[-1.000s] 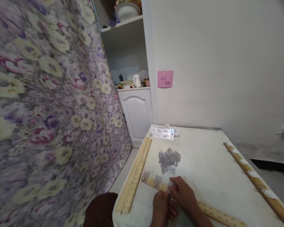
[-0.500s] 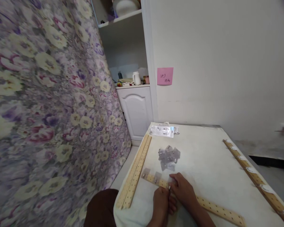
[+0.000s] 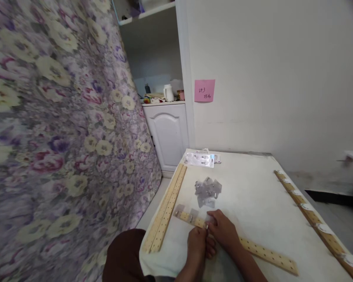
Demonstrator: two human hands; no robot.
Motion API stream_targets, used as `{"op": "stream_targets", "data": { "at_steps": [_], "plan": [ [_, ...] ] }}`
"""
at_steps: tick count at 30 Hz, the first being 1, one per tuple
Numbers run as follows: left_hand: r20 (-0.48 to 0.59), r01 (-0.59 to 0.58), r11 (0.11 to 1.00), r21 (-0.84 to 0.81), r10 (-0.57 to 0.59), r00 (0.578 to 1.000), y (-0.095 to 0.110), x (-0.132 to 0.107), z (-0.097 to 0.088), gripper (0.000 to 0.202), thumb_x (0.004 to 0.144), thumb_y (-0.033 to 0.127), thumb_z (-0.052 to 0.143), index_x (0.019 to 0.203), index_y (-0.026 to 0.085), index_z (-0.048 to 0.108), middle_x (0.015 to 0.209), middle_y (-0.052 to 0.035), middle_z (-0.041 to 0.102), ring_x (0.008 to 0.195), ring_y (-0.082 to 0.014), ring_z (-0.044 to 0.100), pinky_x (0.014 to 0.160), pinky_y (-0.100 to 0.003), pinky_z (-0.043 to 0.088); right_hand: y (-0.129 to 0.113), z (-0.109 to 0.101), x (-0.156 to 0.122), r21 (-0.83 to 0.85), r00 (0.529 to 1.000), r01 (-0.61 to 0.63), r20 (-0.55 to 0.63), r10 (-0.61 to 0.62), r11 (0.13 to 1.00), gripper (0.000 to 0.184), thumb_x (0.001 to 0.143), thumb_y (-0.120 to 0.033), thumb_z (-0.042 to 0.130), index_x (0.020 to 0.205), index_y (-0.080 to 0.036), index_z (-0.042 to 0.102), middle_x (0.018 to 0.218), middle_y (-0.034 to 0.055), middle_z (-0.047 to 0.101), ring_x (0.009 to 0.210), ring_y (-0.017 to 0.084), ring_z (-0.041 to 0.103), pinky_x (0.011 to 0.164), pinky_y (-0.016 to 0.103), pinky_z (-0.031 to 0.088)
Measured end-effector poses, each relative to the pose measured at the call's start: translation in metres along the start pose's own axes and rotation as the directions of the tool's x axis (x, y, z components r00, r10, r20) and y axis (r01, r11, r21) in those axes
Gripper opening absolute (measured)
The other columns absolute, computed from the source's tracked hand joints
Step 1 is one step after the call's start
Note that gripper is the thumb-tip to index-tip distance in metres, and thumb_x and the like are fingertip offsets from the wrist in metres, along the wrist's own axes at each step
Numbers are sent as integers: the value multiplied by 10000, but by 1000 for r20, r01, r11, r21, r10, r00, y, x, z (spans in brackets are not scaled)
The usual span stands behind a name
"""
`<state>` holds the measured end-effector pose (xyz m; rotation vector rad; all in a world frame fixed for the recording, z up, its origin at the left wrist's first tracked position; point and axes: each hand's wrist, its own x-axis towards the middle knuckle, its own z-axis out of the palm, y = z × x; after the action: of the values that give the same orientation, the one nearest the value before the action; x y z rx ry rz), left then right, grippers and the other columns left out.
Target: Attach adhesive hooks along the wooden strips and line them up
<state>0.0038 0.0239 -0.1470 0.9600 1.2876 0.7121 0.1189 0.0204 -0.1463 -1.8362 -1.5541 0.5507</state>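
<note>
Perforated wooden strip lies slantwise across the near part of the white worktop, and both hands meet over it towards its left end. The right hand is curled, its fingertips pinched on a small clear hook that sits against the strip. The left hand comes up from below with bent fingers that touch the same spot; whether it grips the hook or only steadies it I cannot tell. Just left of the hands, two more clear hooks sit on the strip's end. Beyond them lies a loose pile of clear hooks, and a flat packet rests at the far edge. A pair of strips runs along the left edge, and another strip with white pads runs along the right. A pink note is stuck on the wall, and floral fabric fills the left.
</note>
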Motion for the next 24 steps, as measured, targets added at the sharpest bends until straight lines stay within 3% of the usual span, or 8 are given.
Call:
{"op": "stream_targets", "data": {
  "at_steps": [24],
  "plan": [
    [28,-25,999,42,24,999,2,-3,0,361,813,504,405,646,187,449,417,19,564,284,-96,478,298,-195,288,1,-1,1,29,999,48,4,-48,998,350,775,-297,449,1093,-223,574,1031,32,614,910,169,580,778,265,418]
  ]
}}
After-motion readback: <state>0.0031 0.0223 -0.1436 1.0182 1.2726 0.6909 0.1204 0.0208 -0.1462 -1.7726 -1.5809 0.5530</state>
